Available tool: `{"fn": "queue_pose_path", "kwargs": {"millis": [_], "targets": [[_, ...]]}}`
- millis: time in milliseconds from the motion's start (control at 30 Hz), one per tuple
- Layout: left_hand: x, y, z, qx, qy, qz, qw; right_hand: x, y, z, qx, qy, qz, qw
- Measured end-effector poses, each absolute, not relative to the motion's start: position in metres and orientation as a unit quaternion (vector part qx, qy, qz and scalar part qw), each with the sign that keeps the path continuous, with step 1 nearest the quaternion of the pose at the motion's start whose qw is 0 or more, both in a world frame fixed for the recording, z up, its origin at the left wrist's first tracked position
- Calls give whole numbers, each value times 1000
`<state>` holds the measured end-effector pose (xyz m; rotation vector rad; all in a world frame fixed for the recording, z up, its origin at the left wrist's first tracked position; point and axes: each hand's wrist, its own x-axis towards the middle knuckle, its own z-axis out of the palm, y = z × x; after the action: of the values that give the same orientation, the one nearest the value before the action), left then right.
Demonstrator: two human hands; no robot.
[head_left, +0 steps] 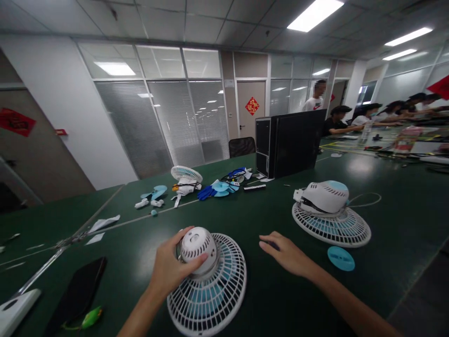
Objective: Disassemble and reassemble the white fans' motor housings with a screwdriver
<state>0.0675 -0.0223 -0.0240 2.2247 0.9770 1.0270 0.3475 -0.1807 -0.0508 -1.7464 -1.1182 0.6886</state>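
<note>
A white fan head (pixel 210 299) with a round grille and light blue blades lies face down in front of me. My left hand (pixel 171 262) is wrapped round its white slotted motor housing (pixel 199 248), thumb across the near side. To the right of the fan, my right hand (pixel 284 250) hovers over the table, thumb and fingers apart. A small dark patch shows between them; whether it is an object or shadow I cannot tell. Beyond that hand sits a second fan (pixel 331 229), also grille down, with a light blue disc (pixel 341 259) close by.
A third fan (pixel 185 180), blue blades (pixel 154 192) and blue gloves (pixel 206 193) lie farther back on the green table (pixel 147 248). A black computer tower (pixel 298 142) stands behind. A dark phone (pixel 79 290) lies at left. People sit at the far right.
</note>
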Motion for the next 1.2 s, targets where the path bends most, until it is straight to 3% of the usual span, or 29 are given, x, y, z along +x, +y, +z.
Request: {"fn": "queue_pose_path", "kwargs": {"millis": [367,500,633,733,800,967,1200], "targets": [[39,-31,-10,731,331,469,369,317,-122,1,-618,-696,140,338],[38,-32,16,748,288,438,407,295,-102,38,-546,-725,133,398],[52,-44,28,684,207,387,583,268,-98,55,-476,-694,137,522],[62,-50,23,553,176,346,737,248,-101,49,-455,-733,140,485],[65,-51,17,498,179,334,780,240,-99,41,-445,-767,113,448],[66,-47,11,462,167,334,805,234,-85,25,-453,-770,49,448],[67,-49,-3,542,159,356,744,226,-79,22,-450,-743,36,494]]}}
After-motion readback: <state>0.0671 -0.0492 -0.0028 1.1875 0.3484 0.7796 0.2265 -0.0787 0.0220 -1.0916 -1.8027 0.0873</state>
